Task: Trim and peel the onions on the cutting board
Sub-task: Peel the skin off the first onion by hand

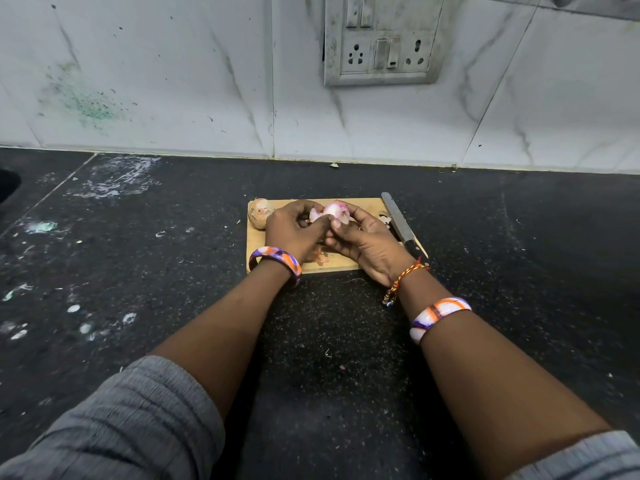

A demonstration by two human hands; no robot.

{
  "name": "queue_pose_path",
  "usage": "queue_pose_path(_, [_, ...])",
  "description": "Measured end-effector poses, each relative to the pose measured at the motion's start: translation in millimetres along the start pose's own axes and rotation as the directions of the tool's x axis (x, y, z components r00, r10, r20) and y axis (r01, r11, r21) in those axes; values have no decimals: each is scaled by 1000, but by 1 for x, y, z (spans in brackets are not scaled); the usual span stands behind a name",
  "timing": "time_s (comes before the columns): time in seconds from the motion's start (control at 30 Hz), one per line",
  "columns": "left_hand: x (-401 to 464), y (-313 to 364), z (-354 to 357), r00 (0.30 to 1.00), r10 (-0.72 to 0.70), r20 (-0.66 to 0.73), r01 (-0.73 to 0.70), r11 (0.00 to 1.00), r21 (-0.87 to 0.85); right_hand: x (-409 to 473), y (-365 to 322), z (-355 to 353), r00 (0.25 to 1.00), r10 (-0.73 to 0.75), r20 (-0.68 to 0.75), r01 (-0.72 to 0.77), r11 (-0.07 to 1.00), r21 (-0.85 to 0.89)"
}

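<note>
My left hand (pixel 294 226) and right hand (pixel 360 237) gripped a half-peeled onion (pixel 332 211) between the fingers; left of them, another onion (pixel 259 213) awaited peeling.

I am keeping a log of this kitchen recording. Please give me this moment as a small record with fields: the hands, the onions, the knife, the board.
left hand: fingers curled on the onion being peeled
right hand: holds the same onion from the other side
onion being peeled: pale pink, partly stripped, held over the cutting board
unpeeled onion: brown skin on, at the board's far left corner
knife: lies along the board's right edge, untouched
cutting board: wooden, on a dark counter
</note>
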State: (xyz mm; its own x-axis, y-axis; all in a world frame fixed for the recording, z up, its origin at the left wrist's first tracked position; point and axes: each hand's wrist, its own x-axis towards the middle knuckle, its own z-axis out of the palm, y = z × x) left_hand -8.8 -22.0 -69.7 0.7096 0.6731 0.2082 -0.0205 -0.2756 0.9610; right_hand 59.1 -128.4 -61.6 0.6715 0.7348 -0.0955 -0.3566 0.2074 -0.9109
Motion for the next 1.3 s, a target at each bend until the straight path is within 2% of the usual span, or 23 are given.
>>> queue_pose_path(0.17, [0, 2, 1, 998, -8, 56, 10, 999, -34, -1, 0, -1, 1000, 4, 15, -4, 1000, -30])
queue_pose_path(0.5, [5, -8, 1, 997, 66, 39, -72, 982, 174, -2, -2, 0, 999, 44, 18, -43, 998, -36])
queue_pose_path(0.8, [10, -8, 0, 998, -25, -63, 34, 987, 158, -2, -2, -2, 998, 29, 64, -29, 1000, -9])
queue_pose_path(0.97, [10, -6, 0, 997, -21, -80, 35, 984, 173, -4, -4, -1, 996, 24, 90, -24, 1000, -7])
queue_pose_path(1.13, [10, -4, 0, 993, -62, -104, 70, 995, 76, -4, -2, 4, 999, 5, 42, 0, 991, -132])
queue_pose_path(1.3, [10, -5, -2, 996, -67, -66, 68, 998, 14, -5, -1, 9, 999, -51, -8, 46, 953, -299])
